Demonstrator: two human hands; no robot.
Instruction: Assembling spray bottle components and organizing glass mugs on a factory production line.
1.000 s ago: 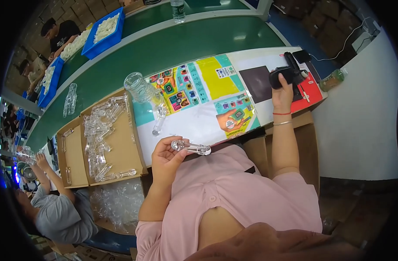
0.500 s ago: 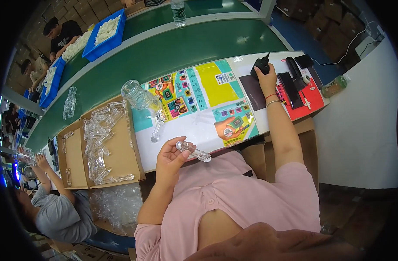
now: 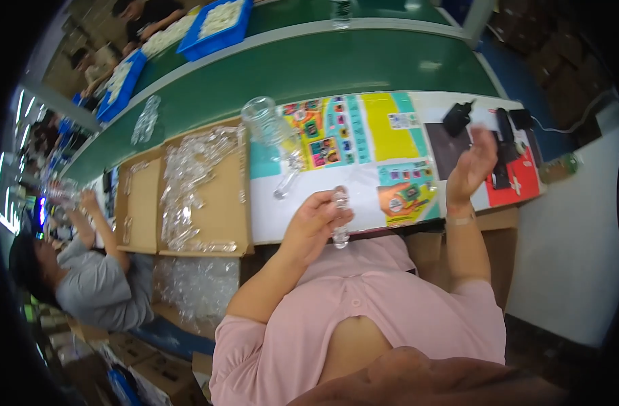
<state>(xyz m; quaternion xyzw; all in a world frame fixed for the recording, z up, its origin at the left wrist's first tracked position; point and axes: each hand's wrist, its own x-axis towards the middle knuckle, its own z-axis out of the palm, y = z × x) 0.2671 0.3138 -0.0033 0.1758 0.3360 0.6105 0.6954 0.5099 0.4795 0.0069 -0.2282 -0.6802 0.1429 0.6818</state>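
Observation:
Over the near table edge, my left hand [image 3: 316, 223] is closed around a clear tube-shaped piece with a rounded end [image 3: 340, 233], now held roughly upright. My right hand [image 3: 473, 166] is in the air at the right, blurred, its fingers stretched out and nothing in them. Just beyond it stands a black bottle-like thing with a pointed tip [image 3: 457, 120], apart from the hand. On the table to the left of the printed sheets is a clear vessel with a wide round mouth [image 3: 262, 118]. A loose clear tube piece [image 3: 287, 184] lies near it.
A cardboard box [image 3: 221, 189] of clear pieces sits left, with a bag of clear plastic [image 3: 194, 284] below. Printed colourful sheets [image 3: 391, 135] cover the table. Dark items lie on a red sheet [image 3: 519, 181]. A co-worker in grey [image 3: 103, 284] sits left; blue trays [image 3: 215, 30] stand farther off.
My right hand has let go of the black pointed bottle and drawn back toward me. My left hand has turned the clear tube piece from slanting to nearly upright. The view has shifted.

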